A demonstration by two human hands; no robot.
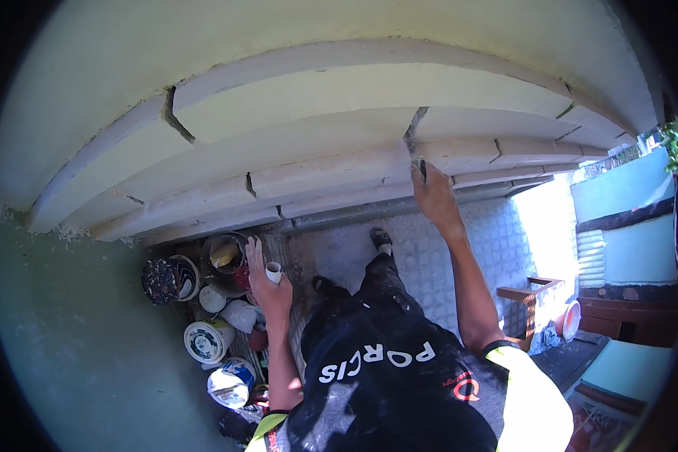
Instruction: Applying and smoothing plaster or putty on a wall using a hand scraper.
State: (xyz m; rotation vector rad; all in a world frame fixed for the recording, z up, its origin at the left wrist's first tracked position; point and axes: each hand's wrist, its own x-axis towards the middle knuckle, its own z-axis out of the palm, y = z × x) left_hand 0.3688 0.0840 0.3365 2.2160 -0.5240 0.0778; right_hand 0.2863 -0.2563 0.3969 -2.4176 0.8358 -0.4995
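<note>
My right hand (434, 197) is raised to the pale moulded wall ledge (339, 167), closed round a small tool with a dark handle (422, 172). The tool's far end meets the wall at the foot of a rough vertical groove (411, 135); its kind cannot be made out. Lower and to the left, my left hand (270, 290) has its fingers stretched upward. A short white tube (274, 271), perhaps a roll, is held between thumb and palm. Other dark joints, such as one gap (175, 117) at the left, cut across the stepped ledges.
Several paint buckets (207, 343) and containers crowd the floor at the left, below my left hand. A wooden stool or frame (531, 294) stands on the tiled floor (474, 241) at right, beside a pinkish bucket (572, 320). A green wall (83, 316) borders the left side.
</note>
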